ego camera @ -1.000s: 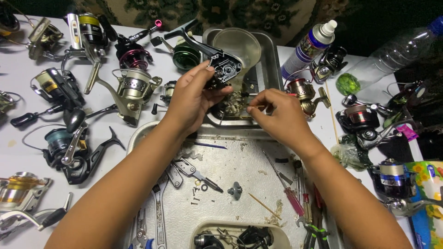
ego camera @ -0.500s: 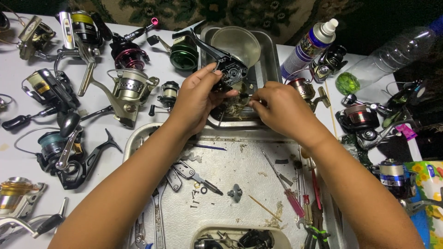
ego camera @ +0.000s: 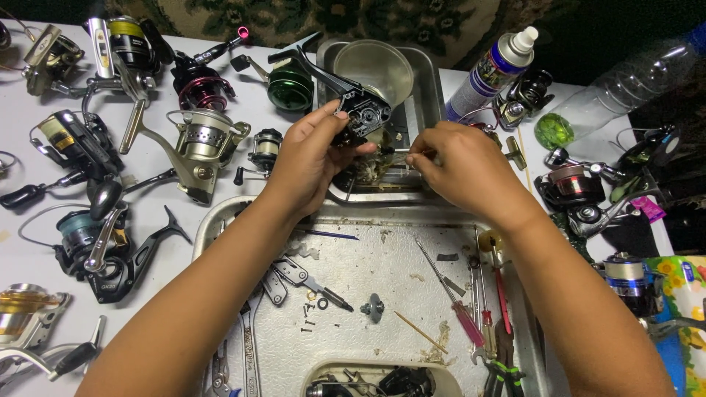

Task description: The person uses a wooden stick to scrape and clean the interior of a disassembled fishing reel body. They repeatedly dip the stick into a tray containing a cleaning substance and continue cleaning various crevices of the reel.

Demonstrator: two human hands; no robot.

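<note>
Over the small steel pan (ego camera: 430, 88) at the back of the bench, the left hand (ego camera: 312, 158) is gripping a black reel body (ego camera: 360, 114), fingers curled around it with the thumb on top, so it's sitting just above the pan's front half. The right hand (ego camera: 460, 165) is pinching a thin metal tool (ego camera: 393, 150) between thumb and fingertips, the rest of the fingers folded in, and the tip is pointing at the underside of that reel body; can't tell if it's actually touching. A round metal bowl (ego camera: 379, 66) is sitting in the pan behind the reel. Closer to the camera, a big steel tray (ego camera: 397, 257) is holding pliers (ego camera: 305, 279), a red-handled screwdriver (ego camera: 452, 301) and a small gear (ego camera: 373, 307). A spray can (ego camera: 496, 70) is standing right of the pan, and a silver spinning reel (ego camera: 202, 143) and a green reel (ego camera: 290, 88) are lying off to the left.
</note>
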